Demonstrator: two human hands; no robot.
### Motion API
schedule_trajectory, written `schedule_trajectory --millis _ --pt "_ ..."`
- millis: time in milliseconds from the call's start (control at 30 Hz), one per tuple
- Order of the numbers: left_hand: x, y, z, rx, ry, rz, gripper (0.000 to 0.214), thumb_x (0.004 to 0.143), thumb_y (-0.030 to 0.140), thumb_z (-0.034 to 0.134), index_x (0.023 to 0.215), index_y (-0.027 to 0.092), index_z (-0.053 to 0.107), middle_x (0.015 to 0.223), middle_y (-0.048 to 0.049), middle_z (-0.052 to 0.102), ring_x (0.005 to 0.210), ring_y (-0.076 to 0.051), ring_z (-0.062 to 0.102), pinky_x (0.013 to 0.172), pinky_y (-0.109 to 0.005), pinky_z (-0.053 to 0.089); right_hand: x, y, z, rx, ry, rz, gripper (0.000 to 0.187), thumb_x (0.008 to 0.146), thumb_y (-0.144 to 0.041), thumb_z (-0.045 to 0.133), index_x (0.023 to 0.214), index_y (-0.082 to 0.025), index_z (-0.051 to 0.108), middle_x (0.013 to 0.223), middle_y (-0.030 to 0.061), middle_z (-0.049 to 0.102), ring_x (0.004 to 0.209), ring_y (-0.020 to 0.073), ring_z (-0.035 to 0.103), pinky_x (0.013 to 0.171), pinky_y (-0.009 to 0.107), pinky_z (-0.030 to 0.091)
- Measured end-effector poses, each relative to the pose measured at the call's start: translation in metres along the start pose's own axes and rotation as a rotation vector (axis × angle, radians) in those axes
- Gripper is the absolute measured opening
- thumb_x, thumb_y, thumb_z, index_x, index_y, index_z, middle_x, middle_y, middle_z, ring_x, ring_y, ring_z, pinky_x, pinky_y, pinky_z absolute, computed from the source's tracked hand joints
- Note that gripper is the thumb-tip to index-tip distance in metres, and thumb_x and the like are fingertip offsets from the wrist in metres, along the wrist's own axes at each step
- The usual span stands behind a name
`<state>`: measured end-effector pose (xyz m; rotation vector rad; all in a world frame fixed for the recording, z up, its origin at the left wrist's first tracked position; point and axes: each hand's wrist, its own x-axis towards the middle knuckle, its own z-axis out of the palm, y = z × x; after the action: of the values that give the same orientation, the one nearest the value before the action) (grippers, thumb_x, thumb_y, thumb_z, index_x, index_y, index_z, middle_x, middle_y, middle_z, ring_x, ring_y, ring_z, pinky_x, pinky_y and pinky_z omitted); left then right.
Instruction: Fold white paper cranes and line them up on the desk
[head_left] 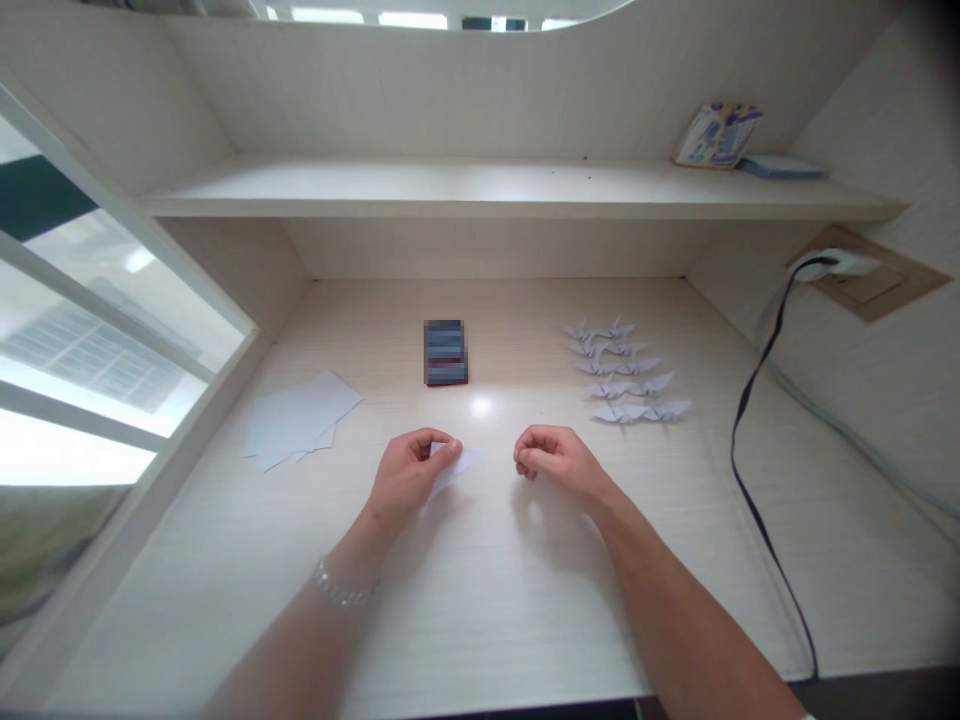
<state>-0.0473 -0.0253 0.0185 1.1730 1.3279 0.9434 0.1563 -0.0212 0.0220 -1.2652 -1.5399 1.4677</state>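
White paper (452,470), seemingly part-folded, is pinched between the thumb and fingers of the left hand (411,468). The right hand (553,460) curls closed just apart, nothing visible in it. This looks like mid-folding; another crease would call for both hands on the paper. Farther off lie paper cranes (626,390), then a pixelated dark item (446,352); a shelved packet's (718,135) print is unreadable.
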Motion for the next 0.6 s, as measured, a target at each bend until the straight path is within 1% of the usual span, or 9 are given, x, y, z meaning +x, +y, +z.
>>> schedule_trajectory --millis 33,100,200,267,367,433,533,600 --pt "0.0 0.0 0.0 -0.008 0.009 0.003 0.027 0.066 0.039 0.066 0.074 0.014 0.065 0.061 -0.0021 0.061 0.05 -0.01 0.049 0.044 -0.02 0.033 0.001 0.0 0.002 0.037 0.025 -0.007 0.011 0.073 -0.024 0.052 0.071 -0.015 0.058 0.063 0.0014 0.059 0.056 0.0112 0.052 0.055 0.024 0.041" --pt "0.0 -0.001 0.002 -0.008 -0.007 0.009 0.026 0.067 0.039 0.064 0.075 0.014 0.066 0.063 -0.0031 0.063 0.052 -0.011 0.051 0.046 -0.021 0.036 0.004 0.001 0.009 0.09 0.002 -0.01 0.014 0.074 -0.028 0.055 0.077 -0.015 0.059 0.069 0.0025 0.061 0.061 0.0122 0.055 0.058 0.024 0.044" --pt "0.0 -0.002 0.007 0.016 -0.06 0.034 0.024 0.069 0.037 0.062 0.075 0.014 0.066 0.068 -0.0046 0.065 0.058 -0.013 0.054 0.052 -0.022 0.04 0.007 0.004 0.019 0.126 0.024 -0.015 0.015 0.077 -0.03 0.053 0.077 -0.016 0.058 0.069 0.0016 0.06 0.062 0.0117 0.054 0.059 0.024 0.044" --pt "-0.002 -0.002 0.01 0.047 -0.105 0.062 0.021 0.071 0.035 0.061 0.074 0.014 0.066 0.071 -0.0052 0.065 0.063 -0.014 0.056 0.056 -0.023 0.042 0.007 0.005 0.022 0.111 0.041 -0.028 0.015 0.078 -0.029 0.052 0.077 -0.016 0.058 0.066 0.0004 0.058 0.06 0.0112 0.053 0.058 0.024 0.043" --pt "-0.005 -0.001 0.013 0.124 -0.176 0.102 0.019 0.074 0.032 0.058 0.071 0.015 0.065 0.069 -0.004 0.065 0.063 -0.014 0.056 0.057 -0.022 0.042 0.004 0.002 0.023 -0.006 0.031 -0.051 0.013 0.078 -0.027 0.052 0.074 -0.016 0.059 0.064 -0.0005 0.057 0.06 0.011 0.051 0.055 0.022 0.039" --pt "-0.006 0.001 0.013 0.163 -0.198 0.109 0.017 0.074 0.03 0.056 0.071 0.016 0.065 0.068 -0.0031 0.064 0.062 -0.013 0.055 0.056 -0.022 0.041 0.003 0.0 0.023 -0.068 0.018 -0.048 0.012 0.077 -0.025 0.052 0.073 -0.016 0.059 0.064 -0.0008 0.057 0.06 0.0109 0.051 0.054 0.022 0.038" --pt "-0.005 0.002 0.01 0.164 -0.199 0.091 0.014 0.073 0.024 0.055 0.072 0.016 0.066 0.069 -0.003 0.065 0.062 -0.013 0.055 0.056 -0.022 0.04 0.004 0.0 0.019 -0.032 0.03 -0.022 0.012 0.077 -0.025 0.052 0.072 -0.016 0.059 0.06 -0.0015 0.056 0.057 0.0106 0.051 0.054 0.022 0.038" --pt "-0.004 0.002 0.007 0.154 -0.195 0.073 0.012 0.072 0.023 0.056 0.071 0.015 0.065 0.068 -0.0028 0.065 0.062 -0.013 0.055 0.056 -0.022 0.04 0.006 0.003 0.014 0.035 0.069 -0.021 0.013 0.077 -0.026 0.052 0.071 -0.016 0.058 0.057 -0.002 0.054 0.054 0.0101 0.05 0.053 0.022 0.038"
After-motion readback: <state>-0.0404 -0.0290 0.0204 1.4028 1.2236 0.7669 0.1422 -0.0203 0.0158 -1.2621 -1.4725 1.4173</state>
